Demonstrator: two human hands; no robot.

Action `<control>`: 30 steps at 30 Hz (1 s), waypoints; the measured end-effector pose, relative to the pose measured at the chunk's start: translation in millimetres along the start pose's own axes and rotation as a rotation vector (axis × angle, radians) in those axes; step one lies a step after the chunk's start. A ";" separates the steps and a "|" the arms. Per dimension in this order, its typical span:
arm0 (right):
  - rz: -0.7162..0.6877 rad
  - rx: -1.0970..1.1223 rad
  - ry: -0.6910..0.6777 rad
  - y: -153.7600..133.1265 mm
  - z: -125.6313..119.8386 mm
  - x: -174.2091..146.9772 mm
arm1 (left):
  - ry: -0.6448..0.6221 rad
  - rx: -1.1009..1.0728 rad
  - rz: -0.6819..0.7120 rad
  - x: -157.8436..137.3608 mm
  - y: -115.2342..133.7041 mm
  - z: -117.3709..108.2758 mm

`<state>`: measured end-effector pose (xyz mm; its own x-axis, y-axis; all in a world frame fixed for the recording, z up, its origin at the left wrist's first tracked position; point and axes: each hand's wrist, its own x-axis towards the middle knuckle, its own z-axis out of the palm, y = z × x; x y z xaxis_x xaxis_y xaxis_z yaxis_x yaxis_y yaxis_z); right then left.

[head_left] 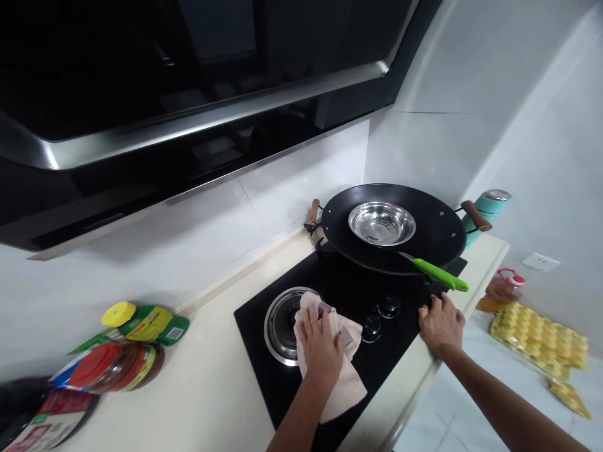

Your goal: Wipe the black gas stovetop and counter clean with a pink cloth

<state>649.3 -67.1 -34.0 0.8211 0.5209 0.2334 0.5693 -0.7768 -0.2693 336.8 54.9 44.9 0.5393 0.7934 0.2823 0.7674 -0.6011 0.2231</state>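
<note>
A pale pink cloth point(343, 383) is bunched under my left hand point(320, 345), whose fingers curve over it and press it down. Cloth and hand lie on the black cooktop point(264, 326), overlapping the right side of the round left burner point(282, 323). To the right of the cloth are two black control knobs point(380, 317). My right hand point(441, 323) rests on the cooktop's front right edge, thumb apart from the fingers, holding nothing visible. Just above it juts the green handle point(438, 274) of a utensil lying in the wok point(433, 226).
A shiny metal bowl point(381, 223) sits inside the wok. Low overhead hangs a black range hood point(264, 132). Jars point(117, 367) and a green yellow-capped container point(151, 321) stand left. A teal flask point(485, 210) is behind the wok; an oil jug point(502, 292) and yellow trays point(537, 336) lie lower right.
</note>
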 end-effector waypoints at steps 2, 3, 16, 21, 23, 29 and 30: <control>0.001 -0.001 -0.005 0.1 -0.4 0.1 | -0.022 0.025 -0.044 11.3 5.0 12.8; 0.004 0.002 -0.006 0.3 -0.6 0.1 | -0.039 0.033 -0.050 16.6 7.2 19.0; 0.004 0.031 -0.012 5.5 -0.3 -0.2 | -0.114 0.090 0.068 -1.2 11.1 19.7; 0.010 0.046 -0.014 4.7 -1.2 -0.6 | -0.091 0.064 0.142 -40.2 -9.3 -6.8; 0.016 0.047 -0.014 4.1 -2.1 -0.8 | -0.090 0.060 0.171 -55.1 -24.8 -18.8; 0.019 0.059 -0.022 3.4 -3.5 -0.7 | -0.132 0.072 0.221 -76.6 -92.5 -52.6; 0.020 0.062 -0.024 3.5 -3.4 -0.6 | -0.143 0.072 0.228 -74.7 -105.6 -57.5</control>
<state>650.7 -71.3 -31.9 0.8324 0.5149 0.2049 0.5540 -0.7638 -0.3312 195.5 53.6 53.9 0.7403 0.6473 0.1816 0.6408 -0.7611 0.1006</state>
